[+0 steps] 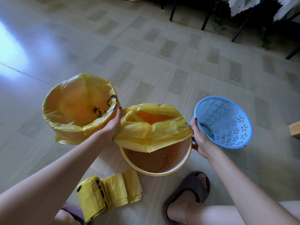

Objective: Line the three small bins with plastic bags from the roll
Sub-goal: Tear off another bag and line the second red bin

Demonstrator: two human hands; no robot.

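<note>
**Second bin half-bagged, blue basket waiting**

Both hands are stretching a yellow bag (pixel 152 129) across the far rim of the middle bin (pixel 155 161) at frame centre. The left hand (pixel 113 125) is grasping the bag's left edge; the right hand (pixel 198 138) is grasping its right edge, beside the bin's rim. The near half of that bin's mouth is lying uncovered. To the left, the lined bin (pixel 78 109) is sitting just beside the left hand. To the right, the blue basket (pixel 225 122) is tilting, close behind the right hand. The bag roll (pixel 107 192) is lying at lower centre, partly unrolled. The fingertips of both hands are hiding in plastic. Pale tiled floor (pixel 162 54) is stretching open beyond; dark furniture legs (pixel 206 15) are standing at upper right.
</note>
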